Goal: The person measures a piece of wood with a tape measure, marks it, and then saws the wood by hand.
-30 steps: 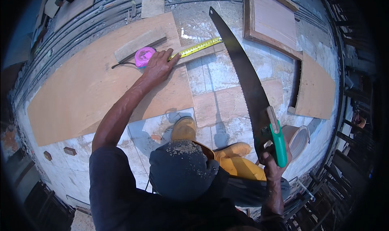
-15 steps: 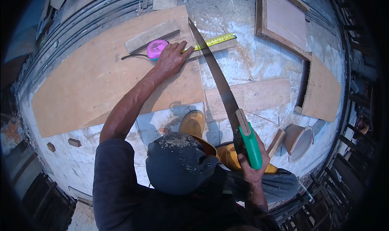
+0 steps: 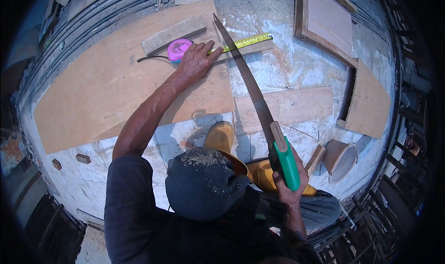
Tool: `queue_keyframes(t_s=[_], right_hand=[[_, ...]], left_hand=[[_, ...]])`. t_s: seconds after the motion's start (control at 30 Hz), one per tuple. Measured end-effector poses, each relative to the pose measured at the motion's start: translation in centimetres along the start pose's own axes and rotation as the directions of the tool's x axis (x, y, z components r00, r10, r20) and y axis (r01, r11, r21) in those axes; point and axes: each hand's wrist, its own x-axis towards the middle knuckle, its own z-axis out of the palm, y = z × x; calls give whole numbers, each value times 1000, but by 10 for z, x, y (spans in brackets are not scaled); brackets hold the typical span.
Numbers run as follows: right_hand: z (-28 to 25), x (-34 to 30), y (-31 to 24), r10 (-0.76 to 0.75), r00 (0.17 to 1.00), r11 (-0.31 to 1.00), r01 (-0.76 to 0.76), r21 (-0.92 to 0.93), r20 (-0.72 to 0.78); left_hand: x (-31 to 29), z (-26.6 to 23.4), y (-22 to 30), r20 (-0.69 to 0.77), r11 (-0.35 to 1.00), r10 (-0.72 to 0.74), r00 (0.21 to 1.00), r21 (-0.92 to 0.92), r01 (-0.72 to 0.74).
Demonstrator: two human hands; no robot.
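My left hand [image 3: 198, 62] is closed over the yellow blade of a tape measure [image 3: 179, 50] with a pink and teal case. Its blade runs out to the right along a narrow wooden strip [image 3: 259, 47] lying partly on a large plywood sheet [image 3: 120, 74]. In my right hand [image 3: 293, 185] is a handsaw [image 3: 252, 85], gripped by its green handle. The saw's long blade points up and away, and in the picture it crosses over the tape. The palm side of my left hand is hidden.
A short grey board [image 3: 171, 34] lies beyond the tape case. To the right are a wooden frame [image 3: 300, 21], a plywood offcut [image 3: 368, 104] and a round bucket-like container [image 3: 340, 160]. A flat plank [image 3: 287, 106] rests below the saw. Two yellow boots [image 3: 220, 136] stand nearby.
The scene sits slightly higher in the picture. My left hand stays at the tape and my right keeps the saw, with hardly any movement.
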Motion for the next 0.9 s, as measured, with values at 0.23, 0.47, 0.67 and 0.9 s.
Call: queue_keyframes(t_s=[0.23,0.47,0.67,0.9], right_hand=[[1,2,-1,-13,1000,1000,13,-14,-10],[-8,1,-14,69,996,997,-66,-46,50],[-30,-27,-13,210,976,978,-210,4,60],[-29,-27,-3,78,996,997,-78,-9,40]], left_hand=[[2,-1,3,34,1000,-31,999,2,31],[3,1,5,41,999,-23,999,32,22],[1,2,9,47,997,-75,996,9,74],[3,4,10,21,998,-61,998,22,61]])
